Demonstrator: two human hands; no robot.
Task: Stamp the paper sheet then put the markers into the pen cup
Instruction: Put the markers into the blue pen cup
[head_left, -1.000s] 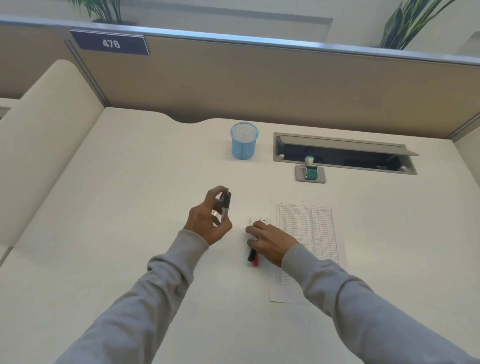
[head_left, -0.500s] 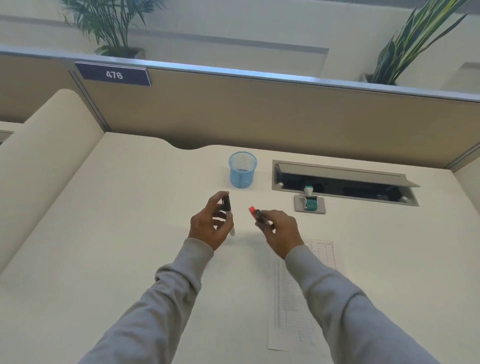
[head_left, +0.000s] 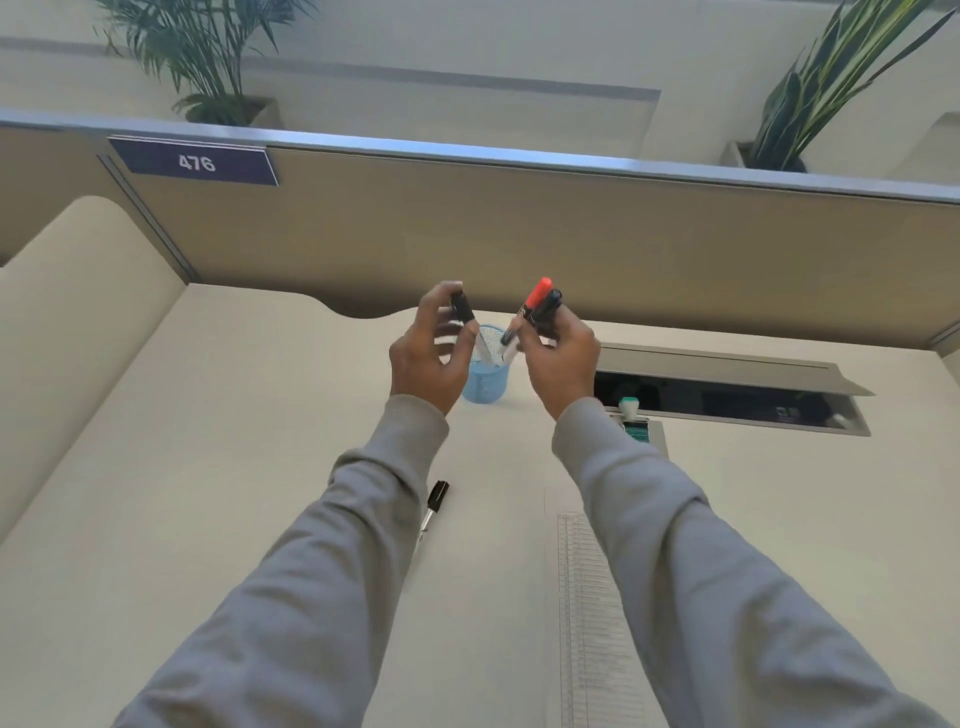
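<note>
My left hand (head_left: 426, 358) grips one black-capped marker (head_left: 467, 322), its lower end angled down at the blue mesh pen cup (head_left: 485, 382). My right hand (head_left: 561, 358) is closed on two markers — a red-capped marker (head_left: 532, 301) and a black one (head_left: 545, 309) — tips over the cup's mouth. Both hands screen the cup rim. Another marker (head_left: 434, 506) lies on the desk (head_left: 234, 467) beside my left sleeve (head_left: 322, 571). The paper sheet (head_left: 587, 597) lies under my right forearm; the stamp (head_left: 634, 421) sits just behind the right wrist, before the open cable tray (head_left: 727, 402).

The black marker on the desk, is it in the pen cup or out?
Out. The black marker lies flat on the desk beside the left sleeve, well short of the blue pen cup.
</note>
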